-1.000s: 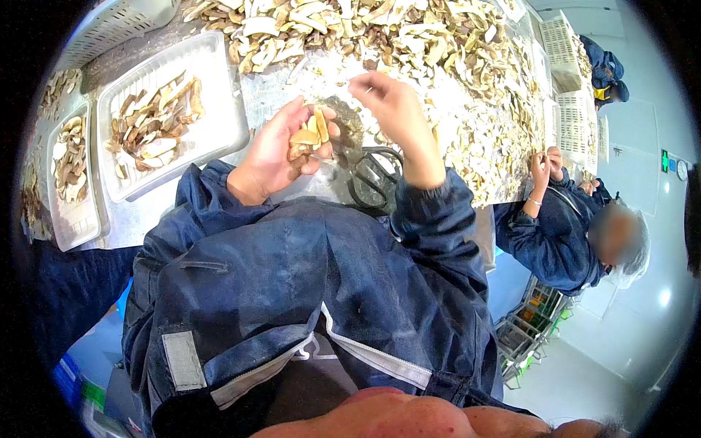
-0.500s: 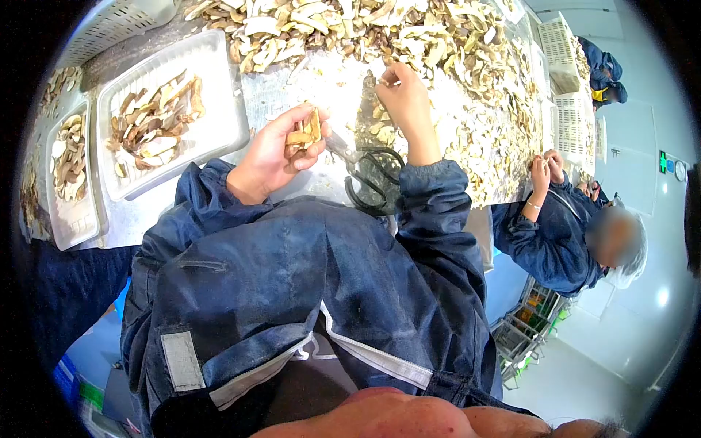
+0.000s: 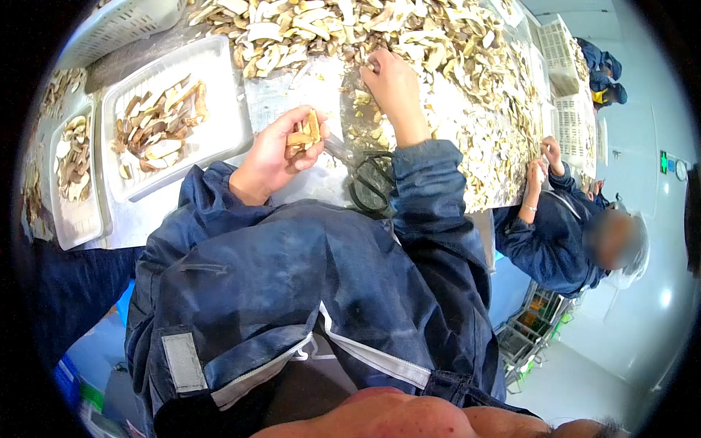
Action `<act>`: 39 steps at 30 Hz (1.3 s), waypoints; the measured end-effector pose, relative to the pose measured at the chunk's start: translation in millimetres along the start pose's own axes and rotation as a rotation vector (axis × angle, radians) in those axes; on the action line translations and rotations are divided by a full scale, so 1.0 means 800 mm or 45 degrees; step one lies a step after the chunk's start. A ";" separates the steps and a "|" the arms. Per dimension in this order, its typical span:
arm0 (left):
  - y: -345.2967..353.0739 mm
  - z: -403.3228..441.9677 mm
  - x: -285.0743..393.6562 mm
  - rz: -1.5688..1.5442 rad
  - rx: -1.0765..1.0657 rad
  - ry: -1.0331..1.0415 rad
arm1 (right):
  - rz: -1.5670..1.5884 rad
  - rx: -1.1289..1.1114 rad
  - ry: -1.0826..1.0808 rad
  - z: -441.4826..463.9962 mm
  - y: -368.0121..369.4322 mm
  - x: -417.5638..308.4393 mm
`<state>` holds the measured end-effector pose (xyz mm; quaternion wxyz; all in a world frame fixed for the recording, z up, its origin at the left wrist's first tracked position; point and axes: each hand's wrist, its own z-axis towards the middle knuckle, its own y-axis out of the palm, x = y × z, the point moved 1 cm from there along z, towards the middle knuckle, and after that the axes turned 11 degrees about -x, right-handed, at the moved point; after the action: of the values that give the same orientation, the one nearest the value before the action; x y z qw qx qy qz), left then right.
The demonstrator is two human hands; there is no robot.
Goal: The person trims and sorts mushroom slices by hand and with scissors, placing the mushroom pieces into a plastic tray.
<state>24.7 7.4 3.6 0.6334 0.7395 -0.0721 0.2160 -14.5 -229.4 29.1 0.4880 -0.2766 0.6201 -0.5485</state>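
My left hand is closed round a few yellowish dried slices, to the right of the white tray. My right hand reaches to the near edge of the large heap of dried slices. Its fingers are bent together at the heap, and what they pinch, if anything, is too small to make out. Black-handled scissors lie on the table between my forearms, close to my right sleeve.
A white tray with brown slices stands at the left, beside a narrower tray. A perforated basket is at the upper left. At the right, a co-worker's hands are over the table, near white crates.
My right hand has moved up and away from my left hand to the heap's edge. My left hand still holds the slices. The co-worker's hands have moved apart.
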 end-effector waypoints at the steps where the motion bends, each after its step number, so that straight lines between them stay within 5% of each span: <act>1: 0.000 0.000 0.000 -0.005 0.010 -0.001 | 0.096 -0.065 0.029 -0.004 -0.004 -0.002; 7: 0.005 -0.004 0.000 -0.073 -0.003 -0.065 | 0.920 -0.332 0.234 -0.048 -0.046 -0.027; 11: 0.016 -0.002 0.001 -0.103 0.015 -0.102 | 1.232 -0.692 -0.055 -0.067 -0.067 -0.075; 17: 0.005 0.001 -0.004 -0.121 -0.035 -0.125 | 0.139 0.067 -0.162 0.012 -0.008 -0.005; 20: 0.008 -0.001 0.003 -0.110 -0.009 -0.092 | -0.003 0.050 -0.138 0.014 0.007 0.004; 31: 0.010 -0.002 0.001 -0.067 -0.026 -0.090 | 0.671 -0.542 0.239 -0.029 -0.031 0.010; 39: 0.004 -0.002 -0.002 -0.039 -0.006 -0.060 | 0.893 -0.554 0.270 -0.041 -0.033 0.026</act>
<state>22.2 7.9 5.9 0.6365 0.7440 -0.0761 0.1886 -56.7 -240.7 45.2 0.5088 -0.0873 0.8247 -0.2311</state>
